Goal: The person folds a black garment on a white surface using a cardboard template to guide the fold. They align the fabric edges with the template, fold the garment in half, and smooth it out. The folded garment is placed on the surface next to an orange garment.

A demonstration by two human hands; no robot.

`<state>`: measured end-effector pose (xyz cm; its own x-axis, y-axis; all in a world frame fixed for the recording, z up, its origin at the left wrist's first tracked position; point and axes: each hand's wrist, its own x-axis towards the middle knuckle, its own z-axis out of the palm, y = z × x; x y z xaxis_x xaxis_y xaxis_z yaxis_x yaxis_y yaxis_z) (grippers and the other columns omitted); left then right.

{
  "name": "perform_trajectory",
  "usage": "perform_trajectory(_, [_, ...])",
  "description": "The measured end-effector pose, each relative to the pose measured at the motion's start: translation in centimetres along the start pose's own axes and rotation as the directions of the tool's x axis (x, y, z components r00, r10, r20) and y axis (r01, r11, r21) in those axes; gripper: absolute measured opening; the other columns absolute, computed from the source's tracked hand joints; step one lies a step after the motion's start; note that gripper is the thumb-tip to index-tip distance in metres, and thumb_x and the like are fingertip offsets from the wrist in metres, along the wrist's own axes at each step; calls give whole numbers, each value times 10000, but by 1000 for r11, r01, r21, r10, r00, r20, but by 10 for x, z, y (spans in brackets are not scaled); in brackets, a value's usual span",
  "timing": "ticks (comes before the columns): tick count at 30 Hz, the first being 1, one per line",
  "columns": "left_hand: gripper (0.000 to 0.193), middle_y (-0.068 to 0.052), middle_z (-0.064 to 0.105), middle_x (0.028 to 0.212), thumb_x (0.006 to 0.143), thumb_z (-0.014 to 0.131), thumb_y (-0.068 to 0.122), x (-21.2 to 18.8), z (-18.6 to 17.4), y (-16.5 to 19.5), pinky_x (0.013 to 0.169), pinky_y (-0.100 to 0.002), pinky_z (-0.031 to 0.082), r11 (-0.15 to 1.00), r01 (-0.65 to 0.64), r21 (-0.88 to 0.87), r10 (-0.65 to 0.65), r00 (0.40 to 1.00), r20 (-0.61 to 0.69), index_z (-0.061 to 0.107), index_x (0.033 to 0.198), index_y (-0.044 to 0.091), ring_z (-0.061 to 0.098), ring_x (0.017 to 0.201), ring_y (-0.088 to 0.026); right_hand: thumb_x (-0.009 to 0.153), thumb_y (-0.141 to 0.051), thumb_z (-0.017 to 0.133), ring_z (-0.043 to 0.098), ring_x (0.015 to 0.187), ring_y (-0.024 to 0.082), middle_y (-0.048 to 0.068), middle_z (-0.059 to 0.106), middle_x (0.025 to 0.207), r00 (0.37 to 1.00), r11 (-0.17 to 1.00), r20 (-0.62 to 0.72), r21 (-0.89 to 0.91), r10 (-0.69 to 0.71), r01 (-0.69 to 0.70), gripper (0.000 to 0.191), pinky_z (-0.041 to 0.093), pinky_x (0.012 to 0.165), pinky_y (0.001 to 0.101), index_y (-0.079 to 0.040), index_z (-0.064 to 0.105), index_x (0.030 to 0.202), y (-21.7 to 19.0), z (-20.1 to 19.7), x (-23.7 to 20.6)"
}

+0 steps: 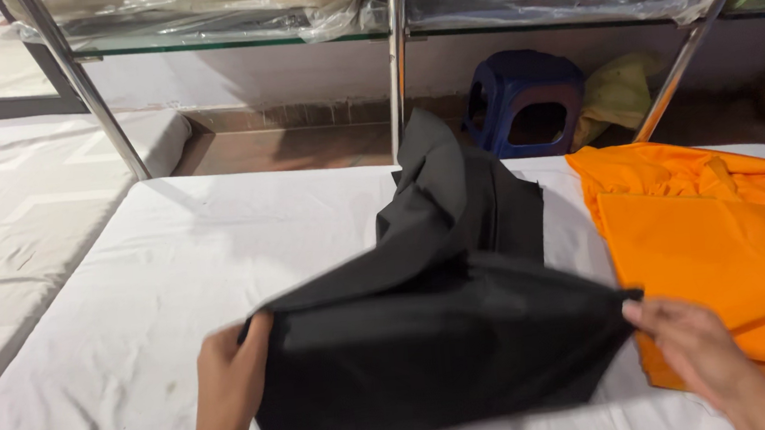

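From the head camera, the left hand [230,382] is pinching the left corner of a dark grey cloth [439,356], its grip closed on the fabric with the fingers curled over the edge. The right hand [698,349] is gripping the cloth's right corner, fingertips closed on a taut point of fabric. Between the two hands the cloth is hanging stretched just above the white-covered surface [177,258], while its far part is rising in a loose, crumpled peak toward the back. Just to the right, an orange cloth [721,243] is lying folded on the same surface, partly under the right hand. Beyond the surface, a blue plastic stool [524,104] is standing on the floor behind a metal rack leg [398,68].
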<state>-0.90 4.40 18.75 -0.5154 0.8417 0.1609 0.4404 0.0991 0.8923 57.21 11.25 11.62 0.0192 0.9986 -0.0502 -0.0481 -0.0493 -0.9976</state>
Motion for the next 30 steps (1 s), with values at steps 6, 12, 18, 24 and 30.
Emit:
perform_trajectory(6, [557,-126,648,566,933,627,359,-47,-23,-51,525,-360,440,937,303,-176,-279,949,148,747,693,-130,594,513,-175,968,-100,656,640,975,277,177,688,926,995,995,-35,42,93,-92,198,494,950,448,78,731,1011,42,-36,-54])
perform_trajectory(12, [546,-150,691,613,990,595,382,-50,-23,-37,592,-347,456,936,344,-74,-331,932,148,769,873,-123,610,591,-203,925,-184,605,672,1114,250,177,744,1075,951,957,-109,40,290,-287,282,480,1008,422,18,679,1108,-31,18,-77])
perform_trajectory(18, [471,-32,680,686,972,597,352,-35,-4,-6,582,-275,439,878,326,-350,-301,945,124,741,890,-89,563,647,-87,964,-286,637,661,955,204,141,732,964,970,970,47,-57,239,-236,328,483,904,356,28,652,1056,-98,63,-44])
perform_trajectory(24, [478,28,484,631,997,632,318,18,31,49,514,-319,322,882,-9,-471,-56,991,-124,630,711,-65,370,611,-71,1002,-232,629,634,863,155,65,674,939,998,994,1,91,67,-67,191,483,847,333,-44,598,991,-107,63,35])
perform_trajectory(30, [498,25,475,640,1014,646,342,13,40,41,544,-305,340,900,2,-436,-33,997,-65,622,757,-85,378,635,-70,960,-199,615,647,874,159,59,672,906,981,973,-83,163,177,-162,136,499,834,350,-71,580,936,-57,36,33])
